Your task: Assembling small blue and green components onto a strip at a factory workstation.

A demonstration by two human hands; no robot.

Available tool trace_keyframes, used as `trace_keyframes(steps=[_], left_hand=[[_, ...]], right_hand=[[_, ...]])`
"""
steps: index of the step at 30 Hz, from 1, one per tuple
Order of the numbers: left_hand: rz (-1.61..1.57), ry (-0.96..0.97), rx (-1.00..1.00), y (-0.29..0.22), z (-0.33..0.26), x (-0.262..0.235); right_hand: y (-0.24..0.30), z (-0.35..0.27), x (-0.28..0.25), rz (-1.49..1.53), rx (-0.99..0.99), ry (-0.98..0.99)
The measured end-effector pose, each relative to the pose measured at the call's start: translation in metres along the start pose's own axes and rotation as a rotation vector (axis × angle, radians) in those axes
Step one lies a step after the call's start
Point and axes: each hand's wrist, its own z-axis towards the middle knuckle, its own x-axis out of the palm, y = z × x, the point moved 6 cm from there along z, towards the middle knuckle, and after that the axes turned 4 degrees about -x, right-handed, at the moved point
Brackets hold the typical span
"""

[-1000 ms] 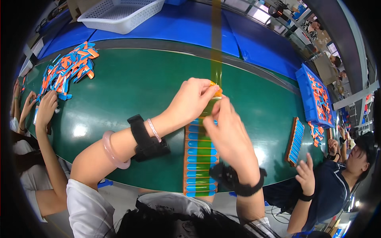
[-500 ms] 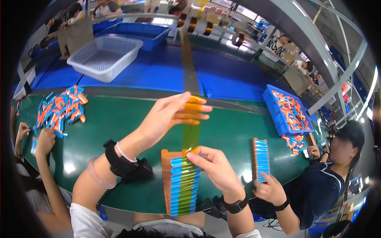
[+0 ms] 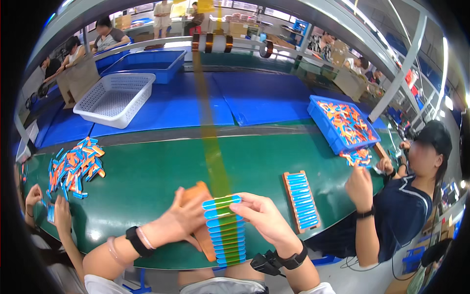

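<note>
Tray [image 3: 198,193] possibly under left hand [image 3: 183,218]

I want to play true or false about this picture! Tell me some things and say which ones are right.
1. The right hand touches a row of blue strips stuck on yellow tape. True.
2. The white basket is full of strips. False: it looks empty.
3. A blue bin at the right holds orange and blue pieces. True.
4. The conveyor belt is red. False: it is green.
5. The left hand rests on the white basket. False: it is on an orange board.
</note>
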Motion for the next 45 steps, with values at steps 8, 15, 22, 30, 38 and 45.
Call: trace_keyframes(steps=[8, 15, 22, 30, 38, 45], left_hand=[[0.046, 0.065, -0.811, 0.148, -0.045, 0.021], [0.207, -0.009, -1.128, 0.174, -0.042, 0.018], [-1.997, -0.227, -0.530, 0.016, 0.000, -0.008], [-2.119, -0.573, -0.637, 0.026, -0.044, 0.009], [-2.188, -0.622, -0.843, 0.028, -0.057, 0.032], [-2.230, -0.634, -0.909, 0.030, -0.062, 0.037]], right_hand=[[-0.014, -0.001, 0.019, -0.005, 0.010, 0.117], [-0.026, -0.003, 0.028, 0.031, -0.017, 0.151], [-0.032, -0.015, 0.017, 0.112, -0.033, 0.080], [-0.004, -0.138, -0.110, -1.098, -0.443, -0.823], [-0.038, -0.133, -0.153, -1.079, -0.191, -0.681], [-0.046, -0.125, -0.092, -1.190, -0.308, -0.553]])
